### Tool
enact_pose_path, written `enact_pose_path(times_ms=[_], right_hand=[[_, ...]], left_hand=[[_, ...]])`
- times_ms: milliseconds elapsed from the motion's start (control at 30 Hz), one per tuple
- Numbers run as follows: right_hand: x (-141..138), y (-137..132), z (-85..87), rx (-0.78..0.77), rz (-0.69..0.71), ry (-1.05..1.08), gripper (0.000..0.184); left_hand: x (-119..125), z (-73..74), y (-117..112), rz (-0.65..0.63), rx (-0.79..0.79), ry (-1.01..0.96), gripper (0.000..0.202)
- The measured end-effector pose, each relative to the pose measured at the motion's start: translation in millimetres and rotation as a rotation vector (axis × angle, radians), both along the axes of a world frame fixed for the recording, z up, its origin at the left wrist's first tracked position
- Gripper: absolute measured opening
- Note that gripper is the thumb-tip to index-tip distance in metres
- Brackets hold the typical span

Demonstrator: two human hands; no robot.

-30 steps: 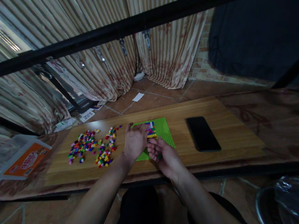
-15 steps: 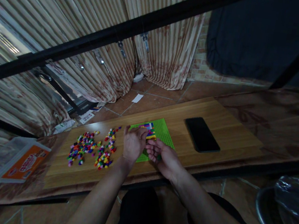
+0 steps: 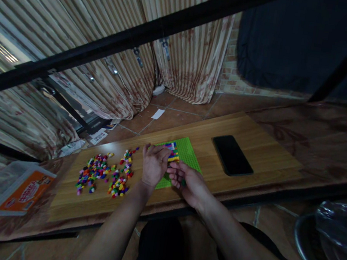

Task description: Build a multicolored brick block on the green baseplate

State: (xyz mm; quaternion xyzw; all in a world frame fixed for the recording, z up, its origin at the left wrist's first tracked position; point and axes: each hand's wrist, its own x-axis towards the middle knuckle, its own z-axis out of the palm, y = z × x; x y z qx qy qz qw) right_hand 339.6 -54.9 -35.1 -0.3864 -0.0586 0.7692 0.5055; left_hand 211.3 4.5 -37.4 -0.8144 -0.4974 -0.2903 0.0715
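My left hand (image 3: 154, 166) is over the left part of a bright green studded baseplate (image 3: 189, 153), its fingers bent together at the near side of a patch of coloured toy bricks (image 3: 174, 154). Close against it, my right hand (image 3: 191, 184) is turned partly palm up with fingers curled, fingertips meeting near the left hand's. A dark green spot shows by the curled right fingers, too small to name. Whatever is between the fingertips is hidden. The patch has yellow, blue, pink and white bricks, partly covered by the left hand.
Loose small bricks lie in heaps (image 3: 97, 168) on the wooden board (image 3: 229, 125) at left. A black phone (image 3: 232, 155) rests to the right. A clear box with an orange label (image 3: 27, 190) stands at far left. A metal-rimmed round thing (image 3: 297, 248) is at lower right.
The whole view has shifted slightly left. Both hands keep nearly the same pose over the baseplate, with the fingertips still close together.
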Motion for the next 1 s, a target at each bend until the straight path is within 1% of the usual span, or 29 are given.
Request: enact_pose_path(times_ms=[100, 167, 300, 467, 700, 833, 1000], right_hand=[[0, 0, 1.0, 0.003, 0.007, -0.007, 0.025], [0, 0, 0.8, 0.005, 0.009, -0.009, 0.025], [0, 1, -1.4, 0.014, 0.014, 0.003, 0.025], [-1, 0, -2.2, 0.031, 0.02, 0.008, 0.022], [-2, 0, -3.9, 0.024, 0.007, 0.014, 0.026], [-3, 0, -3.7, 0.011, -0.004, 0.012, 0.025], [-3, 0, -1.0, -0.007, -0.01, -0.016, 0.027]], left_hand=[[-1, -1.6, 1, 0.055, 0.037, -0.045, 0.017], [-2, -2.4, 0, 0.079, 0.024, -0.084, 0.016], [-4, -5.2, -3, 0.069, -0.013, -0.119, 0.018], [-9, -6.6, -7, 0.05, 0.004, -0.037, 0.023], [-8, 0.8, -10, 0.043, -0.033, 0.091, 0.028], [-6, 4.2, -10, 0.017, -0.045, 0.165, 0.03], [-5, 3.5, -9, -0.001, -0.071, 0.203, 0.032]])
